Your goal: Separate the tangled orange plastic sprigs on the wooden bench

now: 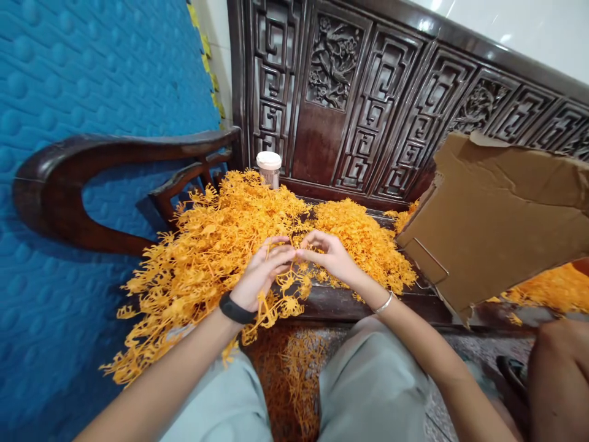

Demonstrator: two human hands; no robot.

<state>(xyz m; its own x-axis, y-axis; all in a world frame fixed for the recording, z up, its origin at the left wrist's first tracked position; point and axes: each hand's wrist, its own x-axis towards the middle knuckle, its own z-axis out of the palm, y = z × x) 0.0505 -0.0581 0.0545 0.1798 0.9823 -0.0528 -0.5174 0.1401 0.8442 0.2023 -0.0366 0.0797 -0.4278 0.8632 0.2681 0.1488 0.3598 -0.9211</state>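
My left hand (258, 273), with a black band at its wrist, is closed around an orange plastic flower sprig (288, 298) that hangs below its fingers. My right hand (332, 255), with a silver bangle on its wrist, meets the left fingertips in a pinch; whatever lies between its fingers is too small to make out. A large heap of orange branching sprigs (207, 245) lies to the left, under and beside my left hand. Behind my right hand is a pile of small loose orange pieces (363, 236).
A white-lidded jar (269, 169) stands behind the heap, against the carved dark wooden bench back (319, 144). A cardboard sheet (501, 215) leans at the right, with more orange pieces (556, 288) beyond it. A person's bare knee (556, 356) is at the lower right. Orange scraps (299, 374) cover the floor.
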